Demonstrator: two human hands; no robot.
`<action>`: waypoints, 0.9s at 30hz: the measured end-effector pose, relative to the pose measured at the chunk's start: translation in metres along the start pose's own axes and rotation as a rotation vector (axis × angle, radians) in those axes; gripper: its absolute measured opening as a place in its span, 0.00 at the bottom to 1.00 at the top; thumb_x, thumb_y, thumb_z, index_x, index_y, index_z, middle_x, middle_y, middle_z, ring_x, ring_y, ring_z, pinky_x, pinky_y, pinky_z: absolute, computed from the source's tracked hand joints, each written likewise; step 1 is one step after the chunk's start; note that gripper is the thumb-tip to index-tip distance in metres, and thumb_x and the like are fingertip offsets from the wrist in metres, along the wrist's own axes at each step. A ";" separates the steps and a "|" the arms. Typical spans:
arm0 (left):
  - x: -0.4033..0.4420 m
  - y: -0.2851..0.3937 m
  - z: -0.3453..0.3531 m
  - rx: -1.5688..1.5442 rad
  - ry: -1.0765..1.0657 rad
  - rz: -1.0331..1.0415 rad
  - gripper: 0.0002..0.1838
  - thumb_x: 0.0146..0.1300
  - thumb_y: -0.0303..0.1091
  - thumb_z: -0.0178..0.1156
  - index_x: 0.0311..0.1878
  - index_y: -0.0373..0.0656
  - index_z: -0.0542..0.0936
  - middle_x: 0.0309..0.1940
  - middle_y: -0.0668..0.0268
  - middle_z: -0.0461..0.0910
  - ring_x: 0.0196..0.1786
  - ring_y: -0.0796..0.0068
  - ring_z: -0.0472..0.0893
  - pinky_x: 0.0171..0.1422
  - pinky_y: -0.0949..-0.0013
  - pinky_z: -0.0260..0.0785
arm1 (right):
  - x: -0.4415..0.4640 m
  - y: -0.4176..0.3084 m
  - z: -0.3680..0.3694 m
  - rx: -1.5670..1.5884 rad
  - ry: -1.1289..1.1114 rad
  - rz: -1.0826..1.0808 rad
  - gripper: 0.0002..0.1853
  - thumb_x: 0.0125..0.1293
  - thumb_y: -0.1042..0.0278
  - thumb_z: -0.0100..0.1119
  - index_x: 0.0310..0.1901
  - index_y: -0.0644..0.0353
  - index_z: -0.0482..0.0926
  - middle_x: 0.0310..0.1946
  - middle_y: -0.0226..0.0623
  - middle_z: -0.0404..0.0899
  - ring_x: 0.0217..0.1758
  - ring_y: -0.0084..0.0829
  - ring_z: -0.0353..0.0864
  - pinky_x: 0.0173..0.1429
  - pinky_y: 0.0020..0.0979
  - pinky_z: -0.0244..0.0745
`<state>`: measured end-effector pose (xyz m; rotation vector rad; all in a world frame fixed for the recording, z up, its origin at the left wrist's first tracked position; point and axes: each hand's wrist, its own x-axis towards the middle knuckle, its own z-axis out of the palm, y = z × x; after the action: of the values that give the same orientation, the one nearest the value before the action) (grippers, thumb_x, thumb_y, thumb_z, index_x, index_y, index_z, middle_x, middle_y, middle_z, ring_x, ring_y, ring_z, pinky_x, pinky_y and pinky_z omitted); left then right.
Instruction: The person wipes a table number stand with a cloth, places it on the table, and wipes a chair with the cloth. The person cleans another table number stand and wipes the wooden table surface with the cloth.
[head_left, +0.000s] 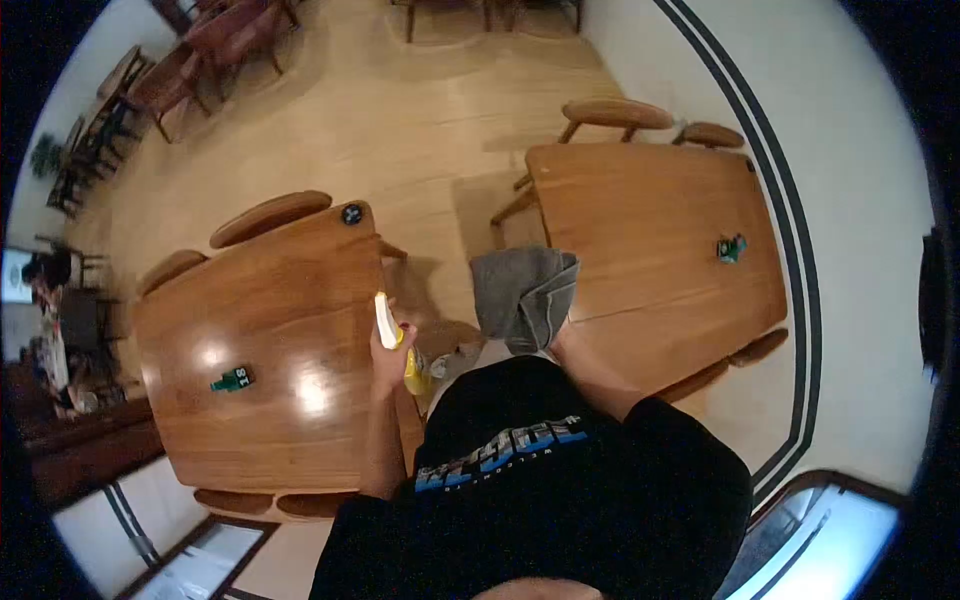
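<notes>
My left hand [388, 358] is closed around a spray bottle [386, 322] with a white head and a yellow lower part. It is close to the right edge of the left wooden table [290, 300]. A folded grey cloth [522, 295] hangs from my right hand [563, 340], whose fingers are mostly hidden behind it. The cloth overlaps the near left edge of the right wooden table [640, 215] in view; whether they touch I cannot tell.
A green number marker [232, 380] stands on the left table, with a round black disc [352, 214] at its corner. Another green item [731, 248] is on the right table. Wooden chairs [270, 217] surround both tables. A striped wall [850, 200] bounds the right; people sit far left.
</notes>
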<state>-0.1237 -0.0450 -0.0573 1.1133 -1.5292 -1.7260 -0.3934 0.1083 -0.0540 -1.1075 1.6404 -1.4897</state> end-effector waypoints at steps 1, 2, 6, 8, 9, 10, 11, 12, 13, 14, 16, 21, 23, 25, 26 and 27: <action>0.002 0.004 0.012 0.046 -0.066 -0.028 0.34 0.62 0.24 0.68 0.71 0.42 0.68 0.36 0.69 0.77 0.37 0.75 0.75 0.46 0.72 0.71 | -0.013 0.006 -0.013 -0.024 0.051 0.037 0.26 0.74 0.46 0.48 0.68 0.48 0.74 0.65 0.33 0.78 0.66 0.38 0.76 0.77 0.47 0.62; 0.004 0.005 0.022 0.088 -0.133 -0.057 0.34 0.62 0.26 0.68 0.71 0.42 0.68 0.36 0.70 0.77 0.37 0.75 0.75 0.47 0.71 0.71 | -0.029 0.009 -0.022 -0.051 0.099 0.079 0.27 0.74 0.46 0.48 0.68 0.48 0.74 0.65 0.33 0.78 0.67 0.38 0.76 0.78 0.48 0.61; -0.003 -0.005 0.057 0.167 -0.342 -0.110 0.34 0.62 0.22 0.67 0.72 0.42 0.68 0.35 0.69 0.76 0.36 0.74 0.76 0.45 0.72 0.72 | -0.098 0.020 -0.051 0.110 0.292 0.131 0.28 0.73 0.45 0.48 0.70 0.47 0.72 0.68 0.32 0.74 0.70 0.37 0.72 0.79 0.46 0.58; -0.015 -0.009 0.075 0.201 -0.406 -0.132 0.35 0.62 0.21 0.66 0.72 0.42 0.68 0.35 0.69 0.76 0.36 0.74 0.77 0.45 0.73 0.73 | -0.132 0.025 -0.062 0.210 0.359 0.138 0.29 0.73 0.45 0.48 0.71 0.46 0.70 0.70 0.31 0.71 0.72 0.37 0.69 0.79 0.45 0.56; -0.022 -0.009 0.087 0.194 -0.460 -0.087 0.34 0.62 0.21 0.66 0.72 0.42 0.68 0.35 0.69 0.76 0.36 0.74 0.77 0.44 0.73 0.73 | -0.146 0.026 -0.068 0.258 0.384 0.141 0.29 0.73 0.45 0.48 0.72 0.46 0.69 0.72 0.30 0.70 0.73 0.36 0.68 0.80 0.44 0.55; -0.029 -0.007 0.099 0.184 -0.512 -0.040 0.34 0.62 0.21 0.66 0.71 0.42 0.69 0.35 0.68 0.77 0.36 0.74 0.77 0.44 0.73 0.72 | -0.159 0.026 -0.073 0.305 0.406 0.139 0.30 0.73 0.44 0.47 0.72 0.45 0.69 0.73 0.30 0.68 0.74 0.36 0.67 0.80 0.43 0.54; -0.040 -0.005 0.110 0.176 -0.562 0.012 0.33 0.61 0.21 0.66 0.71 0.42 0.69 0.35 0.68 0.77 0.36 0.74 0.77 0.44 0.73 0.72 | -0.175 0.027 -0.076 0.354 0.427 0.132 0.30 0.73 0.44 0.47 0.73 0.45 0.68 0.74 0.29 0.67 0.74 0.36 0.65 0.81 0.43 0.53; -0.052 -0.003 0.116 0.166 -0.614 0.053 0.32 0.61 0.20 0.66 0.70 0.41 0.70 0.36 0.68 0.77 0.36 0.74 0.77 0.44 0.73 0.72 | -0.192 0.024 -0.074 0.403 0.450 0.134 0.30 0.73 0.44 0.47 0.73 0.44 0.67 0.75 0.29 0.66 0.75 0.35 0.64 0.81 0.42 0.52; -0.060 -0.001 0.123 0.178 -0.632 0.050 0.32 0.61 0.20 0.66 0.70 0.41 0.70 0.36 0.68 0.77 0.36 0.74 0.77 0.44 0.73 0.72 | -0.204 0.012 -0.075 0.412 0.470 0.135 0.30 0.73 0.44 0.47 0.73 0.44 0.67 0.75 0.29 0.66 0.75 0.35 0.64 0.81 0.42 0.52; -0.066 0.002 0.132 0.179 -0.664 0.069 0.32 0.61 0.20 0.66 0.70 0.41 0.70 0.36 0.68 0.77 0.35 0.74 0.77 0.44 0.73 0.72 | -0.215 -0.003 -0.080 0.364 0.522 0.170 0.31 0.72 0.44 0.47 0.73 0.44 0.68 0.74 0.28 0.66 0.75 0.35 0.64 0.81 0.42 0.52; -0.078 0.008 0.145 0.180 -0.730 0.098 0.33 0.60 0.19 0.65 0.69 0.41 0.70 0.36 0.68 0.77 0.35 0.74 0.77 0.43 0.73 0.72 | -0.233 -0.043 -0.087 0.271 0.628 0.252 0.31 0.72 0.43 0.47 0.73 0.44 0.68 0.74 0.27 0.68 0.75 0.35 0.64 0.81 0.43 0.52; -0.078 0.044 0.179 0.178 -0.992 0.115 0.33 0.57 0.21 0.68 0.68 0.40 0.71 0.43 0.64 0.79 0.36 0.74 0.77 0.45 0.73 0.70 | -0.238 -0.049 -0.092 0.567 0.713 0.167 0.31 0.72 0.42 0.46 0.73 0.43 0.68 0.73 0.28 0.68 0.75 0.35 0.65 0.81 0.45 0.53; -0.069 0.061 0.194 0.200 -1.172 0.154 0.33 0.56 0.21 0.68 0.67 0.39 0.72 0.55 0.58 0.76 0.42 0.72 0.78 0.48 0.72 0.71 | -0.233 -0.045 -0.093 0.774 0.689 0.059 0.31 0.72 0.42 0.46 0.73 0.43 0.68 0.73 0.29 0.68 0.75 0.35 0.66 0.81 0.45 0.53; -0.063 0.078 0.217 0.234 -1.294 0.188 0.33 0.55 0.21 0.68 0.66 0.38 0.72 0.64 0.53 0.73 0.47 0.69 0.80 0.49 0.72 0.71 | -0.222 -0.035 -0.095 0.975 0.655 -0.052 0.30 0.73 0.43 0.45 0.73 0.43 0.67 0.73 0.31 0.68 0.75 0.35 0.67 0.81 0.46 0.54; -0.069 0.088 0.233 0.223 -1.364 0.270 0.31 0.56 0.23 0.68 0.65 0.36 0.72 0.63 0.55 0.73 0.45 0.69 0.80 0.50 0.70 0.72 | -0.215 -0.029 -0.096 1.078 0.630 -0.103 0.30 0.73 0.43 0.45 0.74 0.43 0.67 0.73 0.31 0.68 0.75 0.34 0.67 0.81 0.46 0.54; -0.075 0.096 0.246 0.215 -1.425 0.353 0.31 0.56 0.25 0.68 0.65 0.33 0.73 0.62 0.57 0.73 0.42 0.69 0.79 0.52 0.68 0.73 | -0.206 -0.022 -0.097 1.184 0.596 -0.153 0.30 0.73 0.43 0.44 0.74 0.42 0.67 0.73 0.32 0.68 0.74 0.34 0.68 0.81 0.46 0.55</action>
<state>-0.3102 0.1243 0.0521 -0.5896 -2.4735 -2.1591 -0.3875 0.3356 -0.0335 -0.1084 0.6450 -2.5000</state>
